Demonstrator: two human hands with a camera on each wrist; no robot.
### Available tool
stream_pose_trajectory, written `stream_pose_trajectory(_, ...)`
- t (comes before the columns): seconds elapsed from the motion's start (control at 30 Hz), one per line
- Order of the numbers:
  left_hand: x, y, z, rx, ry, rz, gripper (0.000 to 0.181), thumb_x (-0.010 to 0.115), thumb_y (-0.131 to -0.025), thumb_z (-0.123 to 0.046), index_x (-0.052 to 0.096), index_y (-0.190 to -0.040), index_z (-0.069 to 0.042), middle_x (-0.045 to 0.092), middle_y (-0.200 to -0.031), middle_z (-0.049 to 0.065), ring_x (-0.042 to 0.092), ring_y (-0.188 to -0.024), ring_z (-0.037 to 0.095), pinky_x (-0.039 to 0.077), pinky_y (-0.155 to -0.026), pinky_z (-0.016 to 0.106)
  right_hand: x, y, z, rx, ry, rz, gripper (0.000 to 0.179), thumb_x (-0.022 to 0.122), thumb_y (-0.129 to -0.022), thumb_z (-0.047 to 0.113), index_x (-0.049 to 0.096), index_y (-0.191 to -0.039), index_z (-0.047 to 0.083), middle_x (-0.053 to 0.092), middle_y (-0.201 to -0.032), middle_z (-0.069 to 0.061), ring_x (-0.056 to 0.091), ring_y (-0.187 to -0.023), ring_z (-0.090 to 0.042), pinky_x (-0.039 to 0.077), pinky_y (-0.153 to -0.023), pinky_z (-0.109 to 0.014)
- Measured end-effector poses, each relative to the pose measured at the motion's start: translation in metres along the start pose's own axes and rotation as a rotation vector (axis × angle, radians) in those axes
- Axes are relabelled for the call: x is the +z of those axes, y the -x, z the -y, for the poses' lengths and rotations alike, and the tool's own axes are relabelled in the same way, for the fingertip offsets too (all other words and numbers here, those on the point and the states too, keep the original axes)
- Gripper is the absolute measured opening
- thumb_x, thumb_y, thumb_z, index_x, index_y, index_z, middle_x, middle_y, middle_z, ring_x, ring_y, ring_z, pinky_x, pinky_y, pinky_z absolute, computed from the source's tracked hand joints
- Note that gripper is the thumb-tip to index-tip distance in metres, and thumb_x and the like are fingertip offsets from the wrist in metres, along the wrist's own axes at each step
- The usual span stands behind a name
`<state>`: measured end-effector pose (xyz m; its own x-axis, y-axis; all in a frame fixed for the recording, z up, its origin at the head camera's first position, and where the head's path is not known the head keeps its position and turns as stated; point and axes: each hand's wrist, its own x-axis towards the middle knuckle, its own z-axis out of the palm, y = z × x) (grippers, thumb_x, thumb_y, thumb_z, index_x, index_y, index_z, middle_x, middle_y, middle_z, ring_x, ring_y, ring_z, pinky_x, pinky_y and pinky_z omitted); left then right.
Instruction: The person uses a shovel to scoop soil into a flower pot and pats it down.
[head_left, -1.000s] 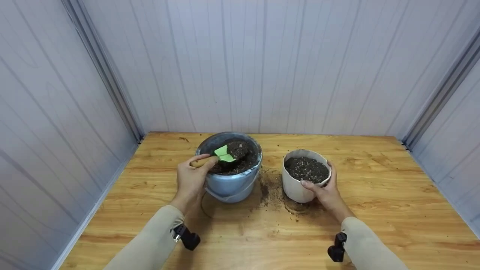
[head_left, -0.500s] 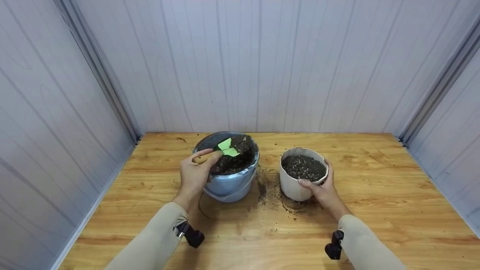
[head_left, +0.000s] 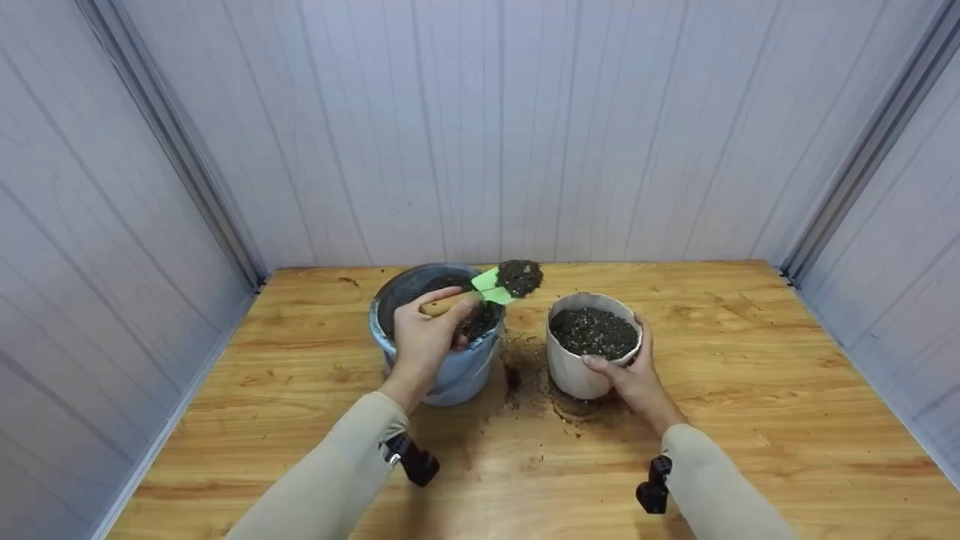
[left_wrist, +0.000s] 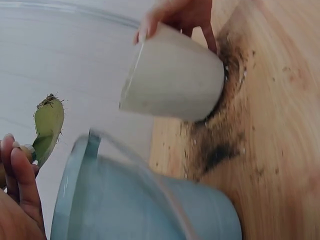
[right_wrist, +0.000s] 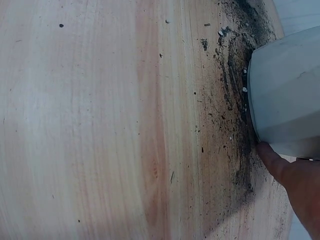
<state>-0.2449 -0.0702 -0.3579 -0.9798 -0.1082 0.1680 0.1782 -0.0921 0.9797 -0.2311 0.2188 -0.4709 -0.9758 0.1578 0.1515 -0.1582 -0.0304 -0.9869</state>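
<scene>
Trowel (head_left: 487, 286) was held above the right rim of the blue bucket (head_left: 454, 379), blade extended past the rim toward the white pot (head_left: 577, 375). Heap of dark soil (head_left: 519, 278) was carried on the green blade. Wooden handle was pinched in the left hand (head_left: 424, 336); grip closed, thumb and fingers around the handle. White pot stood upright, nearly filled with soil, and was held by the right hand (head_left: 636, 384): grip spread to pot width, thumb on the near rim, fingers wrapped round the right side. One finger was seen against the wall near the base in the right wrist view. Bucket was partly filled with soil. Spilled soil (left_wrist: 220, 150) was scattered on the wooden desk (head_left: 757, 360) between the two containers and around the pot base. Desk was enclosed by pale panel walls (head_left: 487, 135).
</scene>
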Motion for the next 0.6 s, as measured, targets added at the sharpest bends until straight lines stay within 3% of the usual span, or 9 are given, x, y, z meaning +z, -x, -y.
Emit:
stream_pose_trajectory(0.17, 0.02, 0.006, 0.003, 0.001, 0.019, 0.062, 0.037, 0.081, -0.083, -0.015, 0.07, -0.114, 0.003, 0.068, -0.074, 0.021, 0.056, -0.041, 0.012, 0.049, -0.044, 0.025, 0.002, 0.001, -0.004, 0.015, 0.0, 0.005, 0.106, 0.075, -0.081, 0.0, 0.0, -0.155, 0.014, 0.016, -0.156, -0.018, 0.027, -0.138, -0.032, 0.032, -0.103, -0.028)
stream_pose_trajectory(0.37, 0.046, 0.016, 0.012, 0.018, -0.039, 0.099, 0.033, 0.081, -0.084, -0.018, 0.073, -0.112, -0.003, 0.065, -0.056, 0.009, 0.058, -0.041, 0.014, 0.049, -0.044, 0.027, 0.005, 0.001, -0.004, 0.034, 0.008, 0.03, 0.108, 0.076, -0.082, 0.004, -0.002, -0.155, 0.017, 0.013, -0.157, -0.017, 0.024, -0.14, -0.032, 0.028, -0.109, -0.038)
stream_pose_trajectory(0.6, 0.075, 0.024, 0.029, 0.052, -0.11, 0.133, 0.025, 0.078, -0.085, -0.008, 0.074, -0.109, 0.0, 0.069, -0.069, 0.013, 0.062, -0.044, 0.021, 0.053, -0.044, 0.031, 0.008, 0.0, -0.004, 0.032, -0.002, 0.038, 0.107, 0.076, -0.084, 0.004, -0.001, -0.155, 0.02, 0.013, -0.158, -0.016, 0.023, -0.14, -0.031, 0.025, -0.112, -0.042)
